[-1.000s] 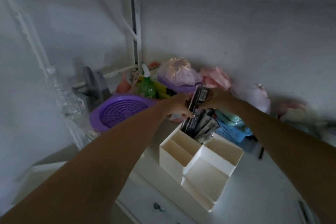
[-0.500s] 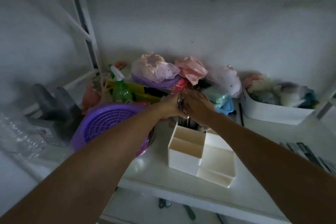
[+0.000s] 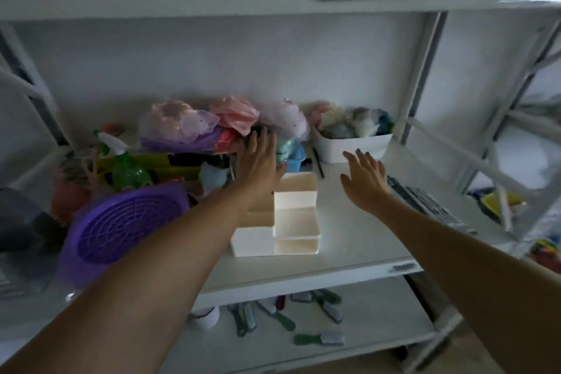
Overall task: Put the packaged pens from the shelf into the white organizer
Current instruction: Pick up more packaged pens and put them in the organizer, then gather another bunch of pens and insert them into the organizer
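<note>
The white organizer stands on the white shelf, with stepped compartments. My left hand hovers flat over its back left corner, fingers spread, holding nothing, and it hides the compartment below. My right hand is open to the right of the organizer, above the bare shelf. A row of packaged pens lies on the shelf just right of my right hand. A loose dark pen lies behind the organizer.
A purple basket and a green spray bottle crowd the left side. Bagged items pile at the back, beside a white bin and a blue basket. Tools lie on the lower shelf.
Both hands have let go of the pens at the organizer's back compartment and opened. My right hand has moved to the right. The view has pulled back and upward.
</note>
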`<action>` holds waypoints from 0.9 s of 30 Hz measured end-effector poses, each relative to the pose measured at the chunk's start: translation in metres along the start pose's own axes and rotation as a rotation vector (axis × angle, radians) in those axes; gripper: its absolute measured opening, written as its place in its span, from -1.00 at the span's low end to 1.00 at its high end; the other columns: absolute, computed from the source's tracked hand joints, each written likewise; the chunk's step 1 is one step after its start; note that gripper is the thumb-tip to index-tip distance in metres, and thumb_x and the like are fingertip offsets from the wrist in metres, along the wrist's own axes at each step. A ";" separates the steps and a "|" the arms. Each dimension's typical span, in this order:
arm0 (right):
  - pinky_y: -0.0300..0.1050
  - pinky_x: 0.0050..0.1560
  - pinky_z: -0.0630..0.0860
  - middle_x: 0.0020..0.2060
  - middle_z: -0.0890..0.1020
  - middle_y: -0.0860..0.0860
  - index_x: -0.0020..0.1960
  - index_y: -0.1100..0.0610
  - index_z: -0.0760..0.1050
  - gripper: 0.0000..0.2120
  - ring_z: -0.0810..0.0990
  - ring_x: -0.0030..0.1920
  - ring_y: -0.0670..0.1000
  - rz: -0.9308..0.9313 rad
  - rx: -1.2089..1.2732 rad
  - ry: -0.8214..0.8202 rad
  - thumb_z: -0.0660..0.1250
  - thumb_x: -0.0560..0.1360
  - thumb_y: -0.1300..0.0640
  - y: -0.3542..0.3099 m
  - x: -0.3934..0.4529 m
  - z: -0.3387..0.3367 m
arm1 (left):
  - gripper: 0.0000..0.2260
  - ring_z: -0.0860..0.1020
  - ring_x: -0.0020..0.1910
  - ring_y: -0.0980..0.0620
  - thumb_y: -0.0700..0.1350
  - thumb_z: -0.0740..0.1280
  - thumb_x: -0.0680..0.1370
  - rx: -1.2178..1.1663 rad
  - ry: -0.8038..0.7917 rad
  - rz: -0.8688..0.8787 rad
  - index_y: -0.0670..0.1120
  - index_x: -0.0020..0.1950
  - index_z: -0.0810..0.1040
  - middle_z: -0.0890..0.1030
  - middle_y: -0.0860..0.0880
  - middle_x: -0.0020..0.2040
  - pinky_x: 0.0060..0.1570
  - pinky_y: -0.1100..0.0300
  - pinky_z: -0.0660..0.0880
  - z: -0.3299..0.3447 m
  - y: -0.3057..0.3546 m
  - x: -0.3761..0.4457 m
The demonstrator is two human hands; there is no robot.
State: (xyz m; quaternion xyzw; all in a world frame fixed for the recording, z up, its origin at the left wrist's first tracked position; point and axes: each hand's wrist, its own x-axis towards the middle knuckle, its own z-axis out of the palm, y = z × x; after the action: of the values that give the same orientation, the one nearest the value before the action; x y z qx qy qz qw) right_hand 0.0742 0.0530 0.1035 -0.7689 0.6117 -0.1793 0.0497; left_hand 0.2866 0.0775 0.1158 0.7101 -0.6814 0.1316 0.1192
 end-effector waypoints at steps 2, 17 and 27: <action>0.15 0.51 0.03 0.49 0.18 0.14 0.47 0.08 0.10 -0.48 0.09 0.50 0.15 0.105 -0.008 -0.074 0.13 0.55 0.09 0.044 -0.009 -0.011 | -0.38 0.03 0.54 -0.17 0.12 0.08 0.59 -0.016 -0.032 0.060 -0.14 0.54 -0.01 0.04 -0.17 0.57 0.49 -0.16 0.01 0.002 0.045 0.005; -0.04 0.11 0.55 0.18 0.57 0.15 0.22 0.18 0.47 -0.69 0.52 -0.06 0.04 0.122 0.147 -0.347 0.27 0.47 0.27 0.228 -0.002 -0.055 | -0.62 0.55 0.19 -0.25 -0.10 0.15 0.60 -0.542 -0.647 -0.374 -0.35 0.27 0.44 0.56 -0.32 0.22 0.05 0.00 0.51 0.079 0.308 -0.005; 0.02 0.16 0.57 0.20 0.55 0.26 0.23 0.32 0.44 -0.68 0.56 0.18 0.21 0.235 0.474 -0.551 0.17 0.50 0.30 0.237 0.075 0.001 | -0.27 0.53 0.24 -0.12 -0.02 0.24 0.56 -0.534 -0.565 -0.708 -0.15 0.55 -0.14 0.40 -0.17 0.43 0.26 0.07 0.49 0.122 0.321 0.062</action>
State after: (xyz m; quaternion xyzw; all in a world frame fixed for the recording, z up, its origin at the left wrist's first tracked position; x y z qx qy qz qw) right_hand -0.1305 -0.0771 0.0487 -0.6802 0.6009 -0.0953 0.4089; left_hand -0.0290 -0.0370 0.0199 0.8497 -0.4149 -0.2915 0.1447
